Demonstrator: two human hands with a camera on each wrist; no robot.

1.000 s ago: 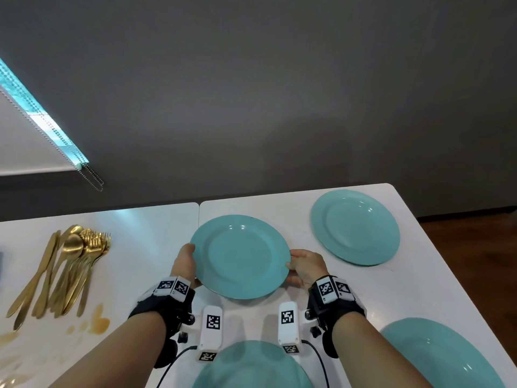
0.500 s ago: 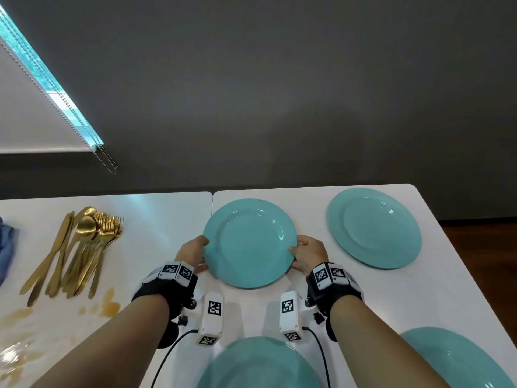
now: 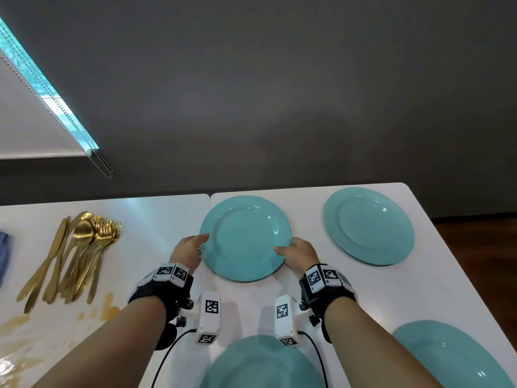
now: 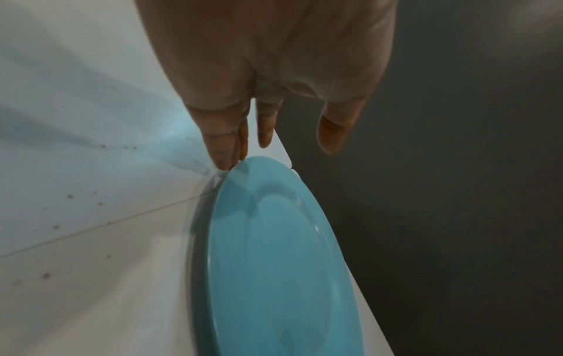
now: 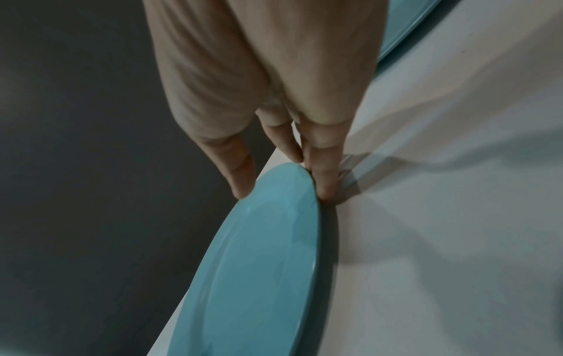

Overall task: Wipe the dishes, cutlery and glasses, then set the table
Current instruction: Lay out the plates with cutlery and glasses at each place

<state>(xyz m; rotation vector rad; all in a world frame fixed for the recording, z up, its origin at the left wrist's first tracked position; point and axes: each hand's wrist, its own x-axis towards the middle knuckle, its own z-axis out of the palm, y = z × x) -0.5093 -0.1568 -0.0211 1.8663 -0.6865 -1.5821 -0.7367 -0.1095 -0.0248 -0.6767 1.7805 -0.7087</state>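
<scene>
Both hands at teal plate [image 3: 246, 238] rim: left grip [image 3: 188, 249] fingers straight, touching; right grip [image 3: 300, 254] pinching

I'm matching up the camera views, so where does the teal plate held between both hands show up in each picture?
Head: held plate, centre, far side of the white table.
Left wrist: lower centre, fingers at its rim.
Right wrist: lower centre-left.
Shared landmark: the table's far edge against the dark wall.

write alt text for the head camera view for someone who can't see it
Two hands hold a teal plate by its side edges at the far side of a white table, left hand and right hand. Three more teal plates sit around it, and gold cutlery lies at left beside brown spills.
</scene>
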